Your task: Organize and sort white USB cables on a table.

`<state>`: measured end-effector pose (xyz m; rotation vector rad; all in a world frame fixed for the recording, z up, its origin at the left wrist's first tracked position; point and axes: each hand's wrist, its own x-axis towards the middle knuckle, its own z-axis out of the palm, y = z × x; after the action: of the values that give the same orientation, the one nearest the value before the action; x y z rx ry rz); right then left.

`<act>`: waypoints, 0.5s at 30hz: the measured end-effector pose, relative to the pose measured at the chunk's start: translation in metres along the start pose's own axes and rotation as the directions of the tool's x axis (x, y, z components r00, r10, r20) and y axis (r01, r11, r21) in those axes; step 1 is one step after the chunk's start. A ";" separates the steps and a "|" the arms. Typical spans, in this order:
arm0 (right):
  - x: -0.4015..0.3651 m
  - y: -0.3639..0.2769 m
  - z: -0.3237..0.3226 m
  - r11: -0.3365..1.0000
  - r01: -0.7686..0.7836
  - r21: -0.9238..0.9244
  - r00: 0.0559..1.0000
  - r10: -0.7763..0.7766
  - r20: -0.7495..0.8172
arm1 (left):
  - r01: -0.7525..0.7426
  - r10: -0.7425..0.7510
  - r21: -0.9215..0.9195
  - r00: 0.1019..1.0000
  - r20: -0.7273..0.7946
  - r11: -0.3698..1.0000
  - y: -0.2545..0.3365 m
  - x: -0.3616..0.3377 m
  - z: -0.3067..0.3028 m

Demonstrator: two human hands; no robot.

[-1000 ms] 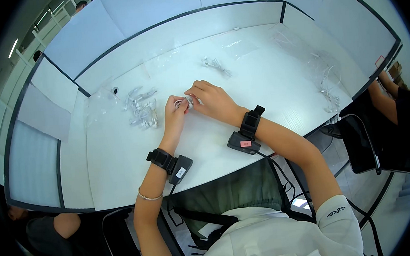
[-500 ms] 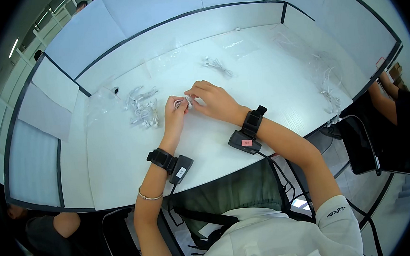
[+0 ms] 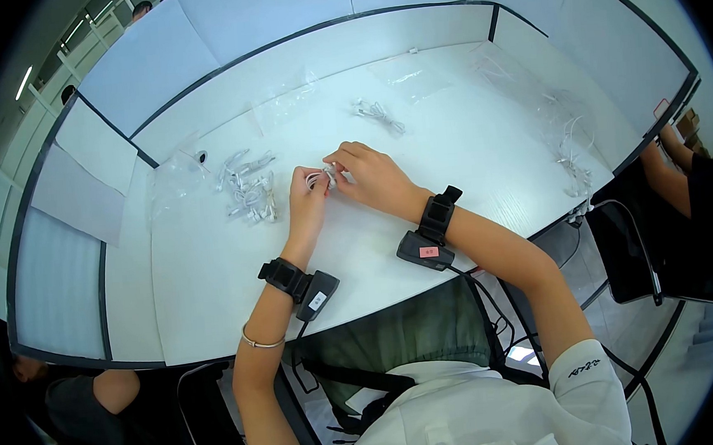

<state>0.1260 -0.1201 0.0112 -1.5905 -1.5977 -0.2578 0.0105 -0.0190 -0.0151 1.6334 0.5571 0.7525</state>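
Observation:
A small coiled white cable (image 3: 314, 178) is held between my two hands above the table. My left hand (image 3: 305, 197) pinches the coil between thumb and fingers. From the right, my right hand (image 3: 367, 175) has its thumb and fingertips closed on the cable's other side, close to the left fingers. The fingers partly cover the cable, so its ends cannot be made out. To the left of my hands lies a pile of bundled white cables (image 3: 251, 188). Beyond my hands rests another white cable bundle (image 3: 378, 115).
Clear plastic bags lie at the left (image 3: 178, 181) and toward the back (image 3: 413, 80) of the white table (image 3: 359, 259). Loose white cables (image 3: 571, 158) lie at the right edge. Low partitions (image 3: 319, 43) enclose the table. People sit on both sides.
Both hands keep hold of the cable and have shifted very slightly. More of the white coil shows between the fingers now.

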 end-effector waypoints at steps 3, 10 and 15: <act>0.000 0.003 0.002 0.999 -0.017 0.032 1.000 0.017 0.008 | -0.051 0.051 0.052 0.999 -0.006 0.997 -0.005 0.002 0.000; 0.002 0.001 0.000 0.999 0.005 0.047 1.000 -0.005 -0.005 | -0.048 0.048 0.032 0.999 0.001 0.998 -0.004 0.001 0.001; 0.002 0.002 0.000 1.000 0.009 0.017 1.000 -0.009 -0.009 | -0.064 0.064 0.011 0.998 0.002 0.998 -0.005 0.001 0.002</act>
<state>0.1280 -0.1181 0.0119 -1.5671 -1.5964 -0.2556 0.0128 -0.0191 -0.0197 1.6682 0.5107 0.7958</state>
